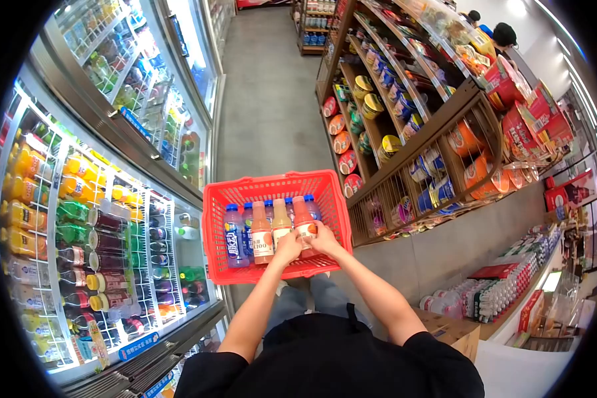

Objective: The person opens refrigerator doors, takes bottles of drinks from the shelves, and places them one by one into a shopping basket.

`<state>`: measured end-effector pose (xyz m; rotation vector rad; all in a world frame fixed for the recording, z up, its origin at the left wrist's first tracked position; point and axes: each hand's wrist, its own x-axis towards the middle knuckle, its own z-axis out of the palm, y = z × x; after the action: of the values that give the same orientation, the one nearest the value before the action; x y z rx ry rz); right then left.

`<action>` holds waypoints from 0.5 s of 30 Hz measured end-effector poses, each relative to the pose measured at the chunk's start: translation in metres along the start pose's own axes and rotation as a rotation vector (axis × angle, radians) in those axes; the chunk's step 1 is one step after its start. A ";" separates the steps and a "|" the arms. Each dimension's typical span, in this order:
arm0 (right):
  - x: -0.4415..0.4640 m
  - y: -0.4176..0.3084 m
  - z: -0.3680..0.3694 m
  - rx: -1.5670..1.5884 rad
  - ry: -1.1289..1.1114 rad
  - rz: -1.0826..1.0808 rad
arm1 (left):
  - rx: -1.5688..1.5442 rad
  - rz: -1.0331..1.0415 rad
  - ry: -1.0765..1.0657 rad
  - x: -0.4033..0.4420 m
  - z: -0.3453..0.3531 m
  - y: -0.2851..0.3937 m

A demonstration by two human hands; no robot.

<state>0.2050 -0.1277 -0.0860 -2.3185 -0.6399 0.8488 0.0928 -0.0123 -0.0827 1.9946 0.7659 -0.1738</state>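
- The right bottle (302,213) is sitting in the basket (242,274), the right hand (323,240) pinching it with curled fingers.
- The middle bottle (280,215) is sitting beside it, the left hand (289,247) meeting its lower part; I cannot tell its grip.
- The left bottle (261,232) is sitting left of both hands, blue-capped bottles (233,229) standing around.
- A fridge (172,171) is standing left of the hands, a rack (411,142) ahead-right.

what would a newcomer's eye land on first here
The bright red basket in the middle stands out first, with pink and pale-yellow bottles in front of blue-capped ones. The left hand and right hand are at those front bottles. Next comes the brightly lit drinks cooler filling the left side.
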 end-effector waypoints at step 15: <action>-0.038 -0.010 -0.034 0.055 0.068 -0.400 | -0.052 0.088 0.354 -0.051 0.002 0.040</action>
<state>0.1996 -0.1554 -0.0423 -2.0589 -0.9937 0.5897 0.0763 -0.0506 -0.0332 2.0302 0.8916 0.2558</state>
